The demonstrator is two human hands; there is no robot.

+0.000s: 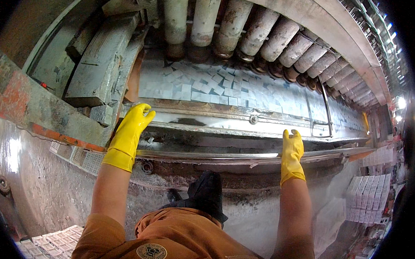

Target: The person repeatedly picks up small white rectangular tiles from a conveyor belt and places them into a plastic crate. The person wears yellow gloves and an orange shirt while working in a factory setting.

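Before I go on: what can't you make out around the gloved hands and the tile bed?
Head view only:
- Left hand: palm side hidden; contact with the metal ledge unclear.
- Right hand: the same.
- Small tiles: far right blurs under fisheye bend.
- Rollers: undersides dark.

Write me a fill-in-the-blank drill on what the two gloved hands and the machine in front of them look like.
1. Both hands, left hand and right hand, wear rubber gloves coloured ____.
2. Above the bed of small pale square tiles runs a row of worn grey ____.
3. Both hands reach over the long rusty metal ____ at the machine's front.

Missing words: yellow; rollers; rail
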